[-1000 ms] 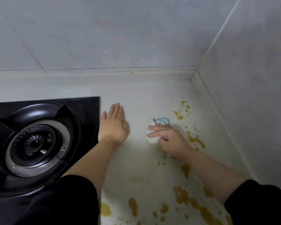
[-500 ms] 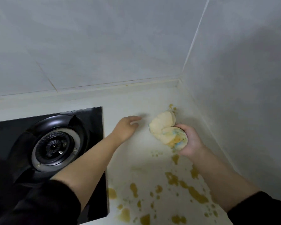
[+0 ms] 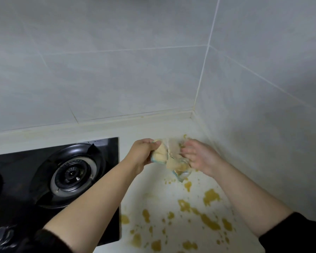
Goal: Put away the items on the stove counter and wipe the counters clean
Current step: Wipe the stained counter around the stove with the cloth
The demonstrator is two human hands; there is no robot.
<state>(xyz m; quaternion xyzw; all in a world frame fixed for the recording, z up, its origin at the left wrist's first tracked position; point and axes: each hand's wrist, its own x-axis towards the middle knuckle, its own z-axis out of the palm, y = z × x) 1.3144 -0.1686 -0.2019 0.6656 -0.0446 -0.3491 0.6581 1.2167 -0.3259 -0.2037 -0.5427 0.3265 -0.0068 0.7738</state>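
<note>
1. Our left grip (image 3: 142, 154) is curled tight round one end of the cloth (image 3: 161, 154), in the middle of the frame. The cloth is bunched up and yellow with mess, and a blue edge hangs down.
2. Our right grip (image 3: 201, 157) touches the other end. It is blurry there, so we cannot tell if it pinches the cloth or only touches it.
3. The cloth could slip. If the right grip is loose and the left one lets go too soon, the cloth could fall on the counter (image 3: 150, 187) and make a new smear.
4. The cloth is already dirty. If we wipe with the yellow side down, we may spread the mess and not pick it up. We think a clean side should face out first.
5. Lots of yellow spots (image 3: 211, 197) lie on the counter in the lower right of the frame. Our right sleeve (image 3: 295, 234) is close to them, and it could drag through them if that arm drops.
6. The stove (image 3: 71, 174) sits at the left of the frame, just beside the spots. A wipe to the left could push mess onto its black top or under its edge.
7. A few spots hide by the corner, behind the cloth. We could miss those.
</note>
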